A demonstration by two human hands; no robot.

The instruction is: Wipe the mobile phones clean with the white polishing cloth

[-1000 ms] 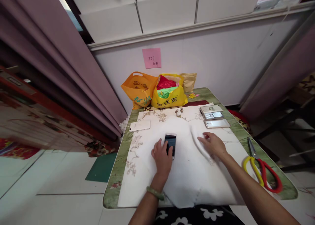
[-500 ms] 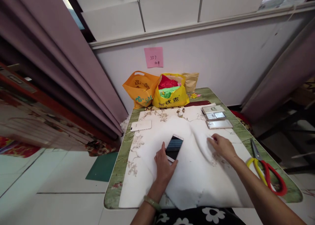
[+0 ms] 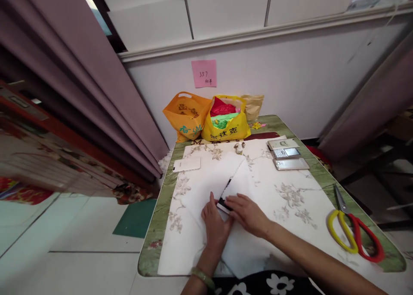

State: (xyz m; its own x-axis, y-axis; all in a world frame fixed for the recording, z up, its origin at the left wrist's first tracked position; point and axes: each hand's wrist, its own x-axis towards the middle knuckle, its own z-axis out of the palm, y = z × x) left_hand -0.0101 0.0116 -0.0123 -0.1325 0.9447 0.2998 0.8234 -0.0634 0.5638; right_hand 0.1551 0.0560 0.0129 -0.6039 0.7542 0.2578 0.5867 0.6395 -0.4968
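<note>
A smartphone with a dark screen (image 3: 223,203) lies on the white foam sheet (image 3: 209,174), mostly hidden under a folded flap of that sheet. Only its lower left part and a thin strip of its edge show. My left hand (image 3: 215,224) grips the phone's lower end, with the thumb on the near side and the index finger pointing away. Across the flap lies my right hand (image 3: 248,213), its fingers closed on the sheet over the phone. The right fingertips almost meet my left thumb.
A white phone (image 3: 186,164) lies left; several phones (image 3: 292,164) sit at right. Scissors (image 3: 350,230) rest near the right edge. An orange bag (image 3: 187,114), a yellow bag (image 3: 227,129) and a small white ornament (image 3: 239,147) stand at the back.
My right hand has moved left, carrying the sheet's right side over the phone. The flap now covers most of the screen. My left hand stays at the phone's lower end.
</note>
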